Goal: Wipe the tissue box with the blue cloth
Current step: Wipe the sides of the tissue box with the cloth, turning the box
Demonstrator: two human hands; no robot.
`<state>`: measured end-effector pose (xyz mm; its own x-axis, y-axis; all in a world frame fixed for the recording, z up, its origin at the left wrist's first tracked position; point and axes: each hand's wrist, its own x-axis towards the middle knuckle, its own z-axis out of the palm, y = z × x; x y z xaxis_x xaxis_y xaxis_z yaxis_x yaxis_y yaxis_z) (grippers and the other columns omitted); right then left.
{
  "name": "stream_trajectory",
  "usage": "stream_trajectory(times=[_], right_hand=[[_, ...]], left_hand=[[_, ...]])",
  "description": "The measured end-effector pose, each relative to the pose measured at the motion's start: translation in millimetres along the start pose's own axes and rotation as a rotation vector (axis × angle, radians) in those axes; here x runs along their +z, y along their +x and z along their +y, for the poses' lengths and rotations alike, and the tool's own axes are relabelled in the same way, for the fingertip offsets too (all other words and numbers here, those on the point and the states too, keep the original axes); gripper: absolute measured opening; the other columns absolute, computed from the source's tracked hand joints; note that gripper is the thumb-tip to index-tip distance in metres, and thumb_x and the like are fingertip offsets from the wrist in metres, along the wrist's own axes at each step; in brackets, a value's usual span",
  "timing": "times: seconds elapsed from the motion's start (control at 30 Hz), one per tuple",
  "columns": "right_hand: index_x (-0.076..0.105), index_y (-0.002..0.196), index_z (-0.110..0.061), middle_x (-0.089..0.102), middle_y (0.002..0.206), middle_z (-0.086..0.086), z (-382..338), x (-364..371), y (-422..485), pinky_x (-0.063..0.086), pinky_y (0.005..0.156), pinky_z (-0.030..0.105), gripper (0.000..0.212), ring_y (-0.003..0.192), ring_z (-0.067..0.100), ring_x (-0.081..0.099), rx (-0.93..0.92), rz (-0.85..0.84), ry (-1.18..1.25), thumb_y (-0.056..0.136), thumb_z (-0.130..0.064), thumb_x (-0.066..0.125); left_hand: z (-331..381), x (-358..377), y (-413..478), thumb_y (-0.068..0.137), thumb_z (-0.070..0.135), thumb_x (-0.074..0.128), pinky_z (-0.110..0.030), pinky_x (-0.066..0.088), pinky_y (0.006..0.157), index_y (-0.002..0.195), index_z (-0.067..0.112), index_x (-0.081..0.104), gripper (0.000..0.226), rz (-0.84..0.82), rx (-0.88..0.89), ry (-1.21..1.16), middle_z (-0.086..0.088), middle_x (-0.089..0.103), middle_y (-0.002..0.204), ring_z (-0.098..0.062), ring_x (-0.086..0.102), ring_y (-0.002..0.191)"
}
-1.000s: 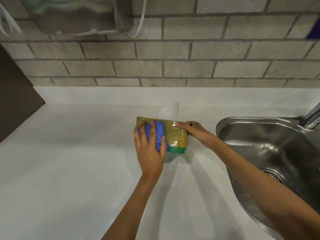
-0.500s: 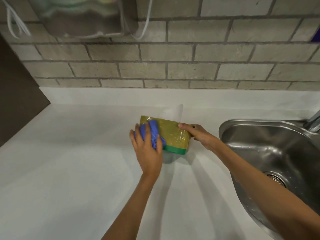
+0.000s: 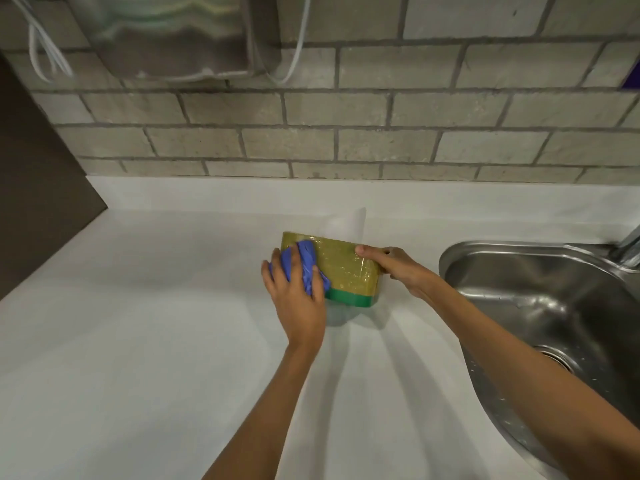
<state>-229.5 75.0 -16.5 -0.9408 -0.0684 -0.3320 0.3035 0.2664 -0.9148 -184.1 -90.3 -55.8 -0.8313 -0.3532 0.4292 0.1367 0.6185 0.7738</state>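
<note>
While our left hand [image 3: 298,299] presses the crumpled blue cloth [image 3: 304,268] with bent fingers on the left end of the yellow-green glossy tissue box [image 3: 343,268], our right hand [image 3: 391,265] pinches its right end. The box stands on the white tabletop [image 3: 138,341], long axis left to right, so the unwiped face lies to the right of the cloth. The steel sink [image 3: 554,306] looks empty.

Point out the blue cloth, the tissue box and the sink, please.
cloth [image 3: 307,268], head view, bunched middle under the left hand.
tissue box [image 3: 346,268], head view, bare yellow front face.
sink [image 3: 512,244], head view, back rim of the steel basin.
</note>
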Motion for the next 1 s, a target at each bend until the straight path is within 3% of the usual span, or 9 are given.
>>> stream_trajectory(times=[0.07, 0.2, 0.3, 0.47, 0.57, 0.7, 0.83, 0.9, 1.0], right_hand=[[0.065, 0.080, -0.025, 0.067, 0.080, -0.012, 0, 4, 1, 0.035, 0.060, 0.014, 0.031, 0.078, 0.000, 0.058, 0.011, 0.016, 0.007, 0.072, -0.055, 0.063], [0.064, 0.076, -0.027, 0.067, 0.072, -0.015, -5, 5, 1, 0.040, 0.052, 0.010, 0.034, 0.067, -0.002, 0.062, 0.002, 0.055, 0.024, 0.068, -0.059, 0.065], [0.066, 0.079, -0.025, 0.069, 0.075, -0.013, -1, 0, 1, 0.039, 0.059, 0.013, 0.039, 0.075, 0.001, 0.062, -0.010, 0.035, -0.005, 0.063, -0.061, 0.066], [0.063, 0.079, -0.021, 0.065, 0.082, -0.007, 6, 2, 2, 0.040, 0.065, 0.017, 0.033, 0.082, 0.006, 0.058, -0.021, 0.021, -0.017, 0.069, -0.052, 0.068], [0.066, 0.081, -0.023, 0.069, 0.086, -0.007, 2, 6, 3, 0.043, 0.067, 0.016, 0.035, 0.087, 0.008, 0.063, -0.035, 0.058, 0.012, 0.065, -0.054, 0.071], [0.065, 0.074, -0.024, 0.069, 0.075, -0.012, -5, 10, -4, 0.043, 0.046, 0.005, 0.037, 0.070, -0.001, 0.063, -0.066, 0.121, 0.027, 0.060, -0.056, 0.073], [0.068, 0.098, -0.019, 0.073, 0.096, -0.002, 0, 11, -10, 0.053, 0.071, 0.020, 0.067, 0.092, 0.013, 0.068, -0.131, 0.181, 0.046, 0.045, -0.060, 0.078], [0.059, 0.113, -0.014, 0.069, 0.108, 0.002, 3, 15, -15, 0.055, 0.085, 0.033, 0.095, 0.100, 0.017, 0.065, -0.140, 0.265, 0.043, 0.034, -0.062, 0.081], [0.048, 0.118, -0.016, 0.062, 0.116, -0.001, 11, 24, -25, 0.052, 0.092, 0.038, 0.109, 0.108, 0.017, 0.060, -0.171, 0.416, -0.048, 0.027, -0.067, 0.080]], left_hand=[[10, 4, 10, 0.091, 0.021, 0.052, -0.039, 0.035, 0.105, 0.134, 0.008, 0.049, 0.045, 0.031, -0.016, 0.002, -0.018, 0.042, 0.144, -0.037, 0.027, 0.137], [26, 11, -18, 0.089, 0.032, 0.044, -0.040, 0.035, 0.108, 0.137, 0.010, 0.046, 0.053, -0.084, 0.230, 0.047, -0.016, 0.047, 0.141, -0.036, 0.029, 0.136], [5, 7, -27, 0.089, 0.033, 0.047, -0.039, 0.032, 0.107, 0.136, 0.010, 0.048, 0.052, -0.099, 0.364, 0.093, -0.018, 0.048, 0.141, -0.035, 0.028, 0.136], [-11, -2, 12, 0.092, 0.020, 0.052, -0.036, 0.034, 0.105, 0.139, 0.010, 0.042, 0.049, 0.036, -0.039, -0.008, -0.019, 0.037, 0.146, -0.035, 0.027, 0.137], [2, 3, 12, 0.092, 0.020, 0.051, -0.043, 0.037, 0.105, 0.138, 0.007, 0.044, 0.048, 0.027, 0.000, -0.005, -0.020, 0.040, 0.143, -0.036, 0.027, 0.136], [15, 11, -21, 0.091, 0.032, 0.045, -0.038, 0.030, 0.108, 0.140, 0.010, 0.041, 0.053, -0.069, 0.120, -0.033, -0.021, 0.040, 0.144, -0.038, 0.027, 0.138], [14, 10, -31, 0.090, 0.026, 0.045, -0.026, 0.023, 0.110, 0.141, 0.010, 0.040, 0.054, -0.132, 0.202, -0.064, -0.018, 0.039, 0.144, -0.033, 0.030, 0.136], [12, 7, -30, 0.090, 0.014, 0.051, -0.022, 0.028, 0.108, 0.140, 0.007, 0.040, 0.051, -0.122, 0.126, -0.149, -0.017, 0.040, 0.141, -0.028, 0.037, 0.131], [17, 4, -30, 0.091, 0.007, 0.052, -0.027, 0.040, 0.102, 0.137, 0.004, 0.045, 0.046, -0.097, -0.043, -0.263, -0.016, 0.046, 0.133, -0.023, 0.048, 0.120]])
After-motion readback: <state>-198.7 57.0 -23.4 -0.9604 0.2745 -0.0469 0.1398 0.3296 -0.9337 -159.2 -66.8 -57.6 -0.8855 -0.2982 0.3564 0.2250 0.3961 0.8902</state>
